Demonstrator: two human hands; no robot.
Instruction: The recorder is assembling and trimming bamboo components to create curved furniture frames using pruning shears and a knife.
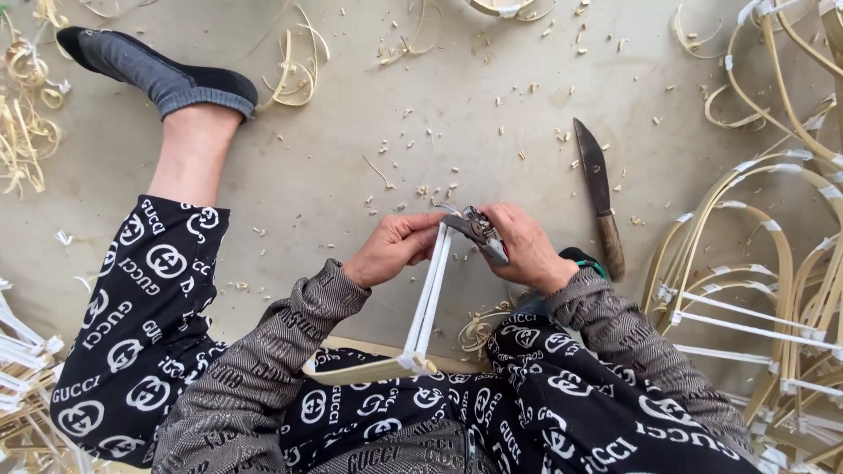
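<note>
A grey concrete floor [351,158] strewn with pale shavings [26,132], a wooden-handled knife [599,197] lying flat at right, near stacked bent cane frames [755,290] bound with white tape.

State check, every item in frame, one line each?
Left hand: gripping white strips.
Right hand: closed on pliers.
Pliers: jaws at the strips' top end.
White strips: paired, bound at bottom to curved cane piece.
Knife: lying flat on floor, untouched.
Bent cane frames: stacked at right, taped.
</note>
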